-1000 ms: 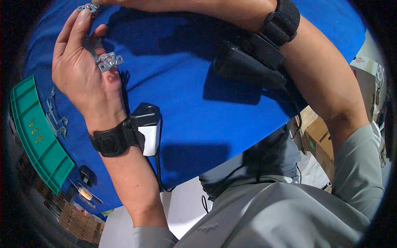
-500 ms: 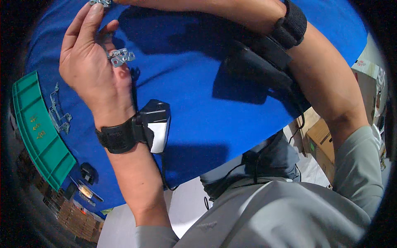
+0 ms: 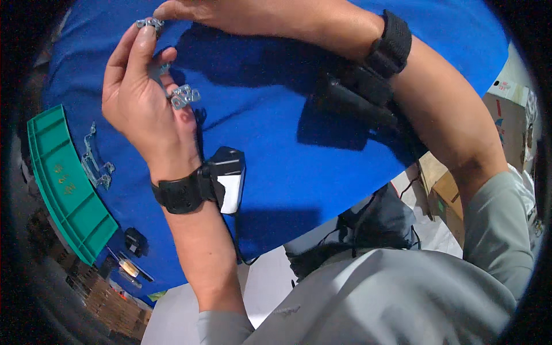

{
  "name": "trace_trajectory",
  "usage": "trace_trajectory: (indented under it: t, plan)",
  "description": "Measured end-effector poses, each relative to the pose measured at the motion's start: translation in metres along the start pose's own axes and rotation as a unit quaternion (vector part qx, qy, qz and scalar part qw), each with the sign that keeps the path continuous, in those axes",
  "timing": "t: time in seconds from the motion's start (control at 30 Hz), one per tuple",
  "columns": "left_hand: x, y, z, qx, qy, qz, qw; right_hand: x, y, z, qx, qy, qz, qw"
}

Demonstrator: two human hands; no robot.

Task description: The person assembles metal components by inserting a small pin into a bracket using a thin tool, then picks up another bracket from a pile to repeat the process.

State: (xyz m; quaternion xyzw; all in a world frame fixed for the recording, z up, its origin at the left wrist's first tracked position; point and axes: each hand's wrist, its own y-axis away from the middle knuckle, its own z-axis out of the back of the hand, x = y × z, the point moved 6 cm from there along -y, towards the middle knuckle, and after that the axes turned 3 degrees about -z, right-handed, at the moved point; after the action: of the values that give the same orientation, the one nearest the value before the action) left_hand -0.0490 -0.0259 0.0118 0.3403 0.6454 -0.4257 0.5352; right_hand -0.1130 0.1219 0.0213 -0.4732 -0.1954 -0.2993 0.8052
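Blue cloth runs right across the bench (image 3: 276, 178), and along its left side lies the ribbed green tray (image 3: 89, 221). Here come the hands: the right hand (image 3: 213, 12) reaches over from the right at the top edge, its visible digit ending right by the left fingertips, and whether it grips anything I cannot tell. The left hand (image 3: 141, 106) is doubly busy, thumb and fingers pinched narrow up top, lower fingers curled. Black wrist units, left (image 3: 227, 167) and right (image 3: 353, 98), ride on both arms. Loose metal linkages (image 3: 106, 179) sit just beside the tray. Smaller now: one metal bracket (image 3: 184, 96) pokes out by the left palm, and the fingertip bracket (image 3: 149, 24) is up in that pinch. The step looks like close two-handed handling of that top piece; the next move seems to call for a steady pinch up there, without letting the palm-side piece slip.
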Motion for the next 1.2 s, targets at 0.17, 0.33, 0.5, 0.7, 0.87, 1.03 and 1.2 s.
trace_trajectory:
  t: [0.17, 0.33, 0.5, 0.7, 0.87, 1.03, 1.2]
  plan:
    - [-0.001, -0.002, 0.009, -0.017, -0.085, 0.034, 0.996, 0.006, 0.001, -0.003, -0.032, -0.074, -0.048, 0.996]
    - [-0.001, 0.003, 0.004, -0.019, -0.076, 0.062, 0.995, 0.001, 0.005, -0.011, 0.019, 0.018, -0.064, 0.998]
    - [0.001, 0.007, 0.002, -0.033, -0.032, 0.077, 0.996, 0.001, 0.008, -0.011, 0.012, 0.017, -0.079, 0.997]
    - [0.007, 0.004, 0.007, -0.033, 0.006, 0.057, 0.998, 0.001, 0.009, -0.012, 0.022, 0.002, -0.115, 0.993]
    - [0.007, 0.003, 0.007, -0.037, 0.024, 0.054, 0.998, 0.000, 0.006, -0.012, 0.033, -0.020, -0.124, 0.992]
    - [0.009, 0.003, 0.008, -0.038, 0.018, 0.066, 0.997, 0.000, 0.007, -0.012, 0.033, -0.020, -0.122, 0.992]
    - [0.008, 0.006, 0.007, -0.034, 0.019, 0.073, 0.997, -0.001, 0.009, -0.013, 0.037, -0.005, -0.120, 0.992]
